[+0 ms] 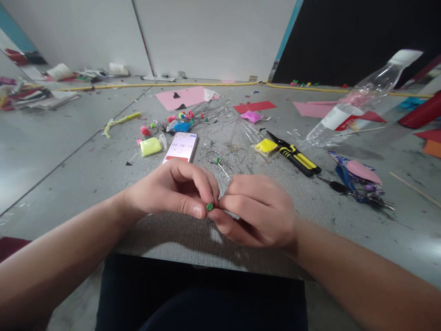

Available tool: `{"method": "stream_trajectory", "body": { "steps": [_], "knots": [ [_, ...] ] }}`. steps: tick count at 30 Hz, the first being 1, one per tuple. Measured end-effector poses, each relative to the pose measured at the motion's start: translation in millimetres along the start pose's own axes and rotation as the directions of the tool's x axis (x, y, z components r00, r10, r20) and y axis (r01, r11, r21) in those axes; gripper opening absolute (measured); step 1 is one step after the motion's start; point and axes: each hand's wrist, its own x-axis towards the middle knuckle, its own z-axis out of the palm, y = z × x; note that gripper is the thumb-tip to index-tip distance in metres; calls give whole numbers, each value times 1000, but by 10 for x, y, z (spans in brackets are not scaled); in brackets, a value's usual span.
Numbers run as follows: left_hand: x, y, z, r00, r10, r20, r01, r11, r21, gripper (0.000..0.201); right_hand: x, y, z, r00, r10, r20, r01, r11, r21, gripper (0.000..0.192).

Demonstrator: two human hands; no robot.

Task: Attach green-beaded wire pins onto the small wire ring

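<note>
A tiny green piece with a curled, clay-like face is pinched at the thumb and fingertips of my left hand, which is closed on it. My right hand is also closed, its thumb and forefinger meeting the green piece from the right side. Just beyond my fingers is a thin twisted wire with a round loop; a small green lump sits on that loop. The wire's near end disappears behind my right knuckles. A phone showing a running timer lies past my left hand, partly covered by it.
Yellow-black pliers lie to the right, near a leaning clear bottle and a bunch of keys. Clay packets in yellow, pale yellow, blue and pink surround scattered wires.
</note>
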Motion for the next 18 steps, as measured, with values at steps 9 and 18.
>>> {"method": "stream_trajectory", "body": {
  "steps": [9,18],
  "knots": [
    [-3,1,-20,999,-28,-22,29,997,71,10,-5,5,-4,1000,18,-24,-17,999,30,24],
    [56,-108,-124,990,-111,92,17,724,689,10,-57,325,84,876,423,-231,-438,899,-14,36]
  ]
}}
